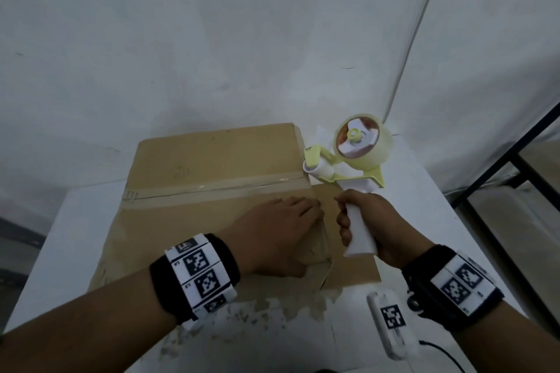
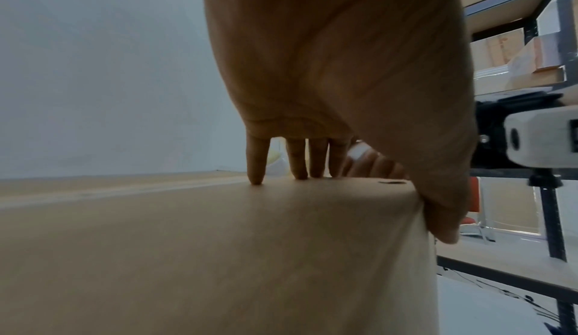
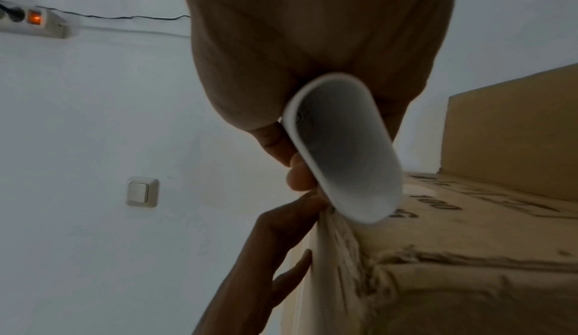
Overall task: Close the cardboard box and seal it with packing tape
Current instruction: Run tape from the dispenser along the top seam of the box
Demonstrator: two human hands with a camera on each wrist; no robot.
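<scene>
1. Your right hand [image 1: 368,222] wrapped tight around the white handle of the tape dispenser [image 1: 351,157], whose roller sat at the right end of the cardboard box [image 1: 212,157].
2. Your left hand [image 1: 274,235] lay flat on the box's near flap, fingers [image 2: 257,164] straight, thumb over its right edge.
3. A tape strip [image 1: 218,188] already covered the box's centre seam; to finish well, you needed to tilt the blade down firmly, probably while keeping the flap pinned.
</scene>
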